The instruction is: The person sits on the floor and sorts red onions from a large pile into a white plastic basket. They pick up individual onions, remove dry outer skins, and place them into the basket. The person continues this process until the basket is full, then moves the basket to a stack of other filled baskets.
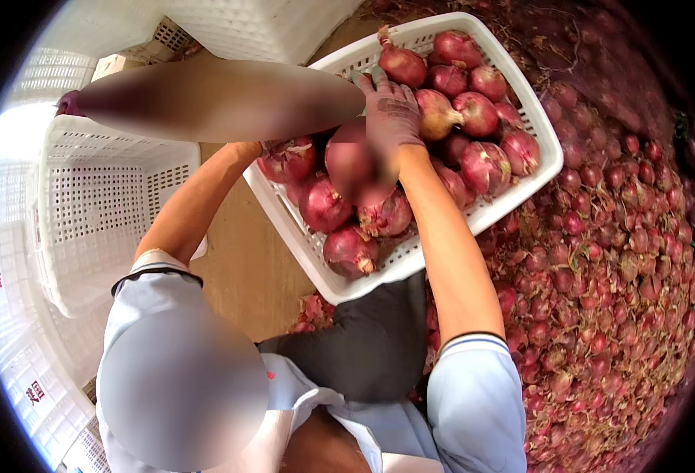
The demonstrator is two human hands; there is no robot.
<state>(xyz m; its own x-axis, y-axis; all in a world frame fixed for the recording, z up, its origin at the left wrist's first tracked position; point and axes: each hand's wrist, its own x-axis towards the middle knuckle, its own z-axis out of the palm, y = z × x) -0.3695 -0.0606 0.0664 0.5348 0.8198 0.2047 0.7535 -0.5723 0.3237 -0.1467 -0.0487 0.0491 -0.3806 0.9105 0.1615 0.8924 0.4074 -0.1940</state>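
Note:
Before me stands a white plastic crate (483, 220), tilted in view and holding several large red onions (485, 169). My right hand (396, 112), in a thin dirty glove, lies palm down over the onions near the crate's middle. A pale yellowish onion (436, 114) sits beside its outer edge. Blur covers part of the hand's inner side, so what lies under the palm is hidden. My left hand (268, 146) reaches to the crate's left side, by a red onion (294, 159). A blurred patch hides nearly all of that hand.
An upright white perforated crate (99, 204) stands at left, with more white crates (13, 331) behind it along the rim. Another white crate (247, 26) is at the top. A large heap of red onions (607, 284) fills the right. Brown flooring (252, 254) shows between crates.

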